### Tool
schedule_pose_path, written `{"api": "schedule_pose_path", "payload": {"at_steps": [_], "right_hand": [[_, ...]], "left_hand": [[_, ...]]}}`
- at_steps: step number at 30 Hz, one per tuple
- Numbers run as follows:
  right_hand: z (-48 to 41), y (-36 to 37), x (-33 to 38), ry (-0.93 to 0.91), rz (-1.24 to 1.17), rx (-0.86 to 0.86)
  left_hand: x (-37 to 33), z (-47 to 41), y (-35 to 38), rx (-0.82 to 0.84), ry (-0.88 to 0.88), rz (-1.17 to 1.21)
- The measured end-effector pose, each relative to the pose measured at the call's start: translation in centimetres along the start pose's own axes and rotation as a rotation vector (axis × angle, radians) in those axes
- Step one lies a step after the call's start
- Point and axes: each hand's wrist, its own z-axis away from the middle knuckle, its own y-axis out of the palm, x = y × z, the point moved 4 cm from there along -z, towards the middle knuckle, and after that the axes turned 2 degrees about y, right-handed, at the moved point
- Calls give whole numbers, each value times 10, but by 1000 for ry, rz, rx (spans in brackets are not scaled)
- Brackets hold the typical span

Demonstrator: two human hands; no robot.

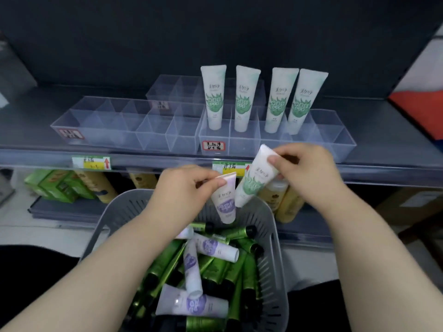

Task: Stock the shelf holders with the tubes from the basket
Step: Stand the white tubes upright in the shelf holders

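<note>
Your left hand (184,185) pinches the purple-print tube (224,202) by its crimp, right hand (309,168) pinches the green-leaf tube (254,180) likewise, both over the far rim of the basket (275,236). Risk: thin pinches slip, or you clip the four standing tubes (247,97) beyond the basket.

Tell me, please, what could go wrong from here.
1. The left hand pinches the purple tube only at its flat end; it could slip back into the basket.
2. Two standing tubes on the right lean together; slotting in the green tube held by the right hand might topple them.
3. The purple tube could end up in the green tubes' holder.
</note>
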Motion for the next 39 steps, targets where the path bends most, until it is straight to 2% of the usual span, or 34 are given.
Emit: {"api": "schedule_pose_path", "payload": {"at_steps": [4, 8, 15, 21, 24, 28, 34, 39], "right_hand": [[-19, -59, 10, -76, -188, -257], [-38, -114, 16, -159, -235, -425], [-76, -169, -13, -157, 43, -630], [-110, -159, -53, -88, 115, -641], [-125, -146, -60, -82, 125, -546], [-139, -123, -69, -123, 279, -382], [-144, -115, -84, -149, 128, -392], [-139, -115, -79, -170, 167, -362]], "left_hand": [[-32, -44, -15, -10, -22, 109], [-70, -81, -20, -26, 52, 226], [-122, -135, 8, -26, 171, 223], [-137, -163, 38, 25, 150, 255], [-135, -170, 44, 16, 143, 229], [-128, -173, 45, 21, 122, 229], [-128, -172, 42, 43, 123, 251], [-141, -174, 44, 34, 168, 265]]}}
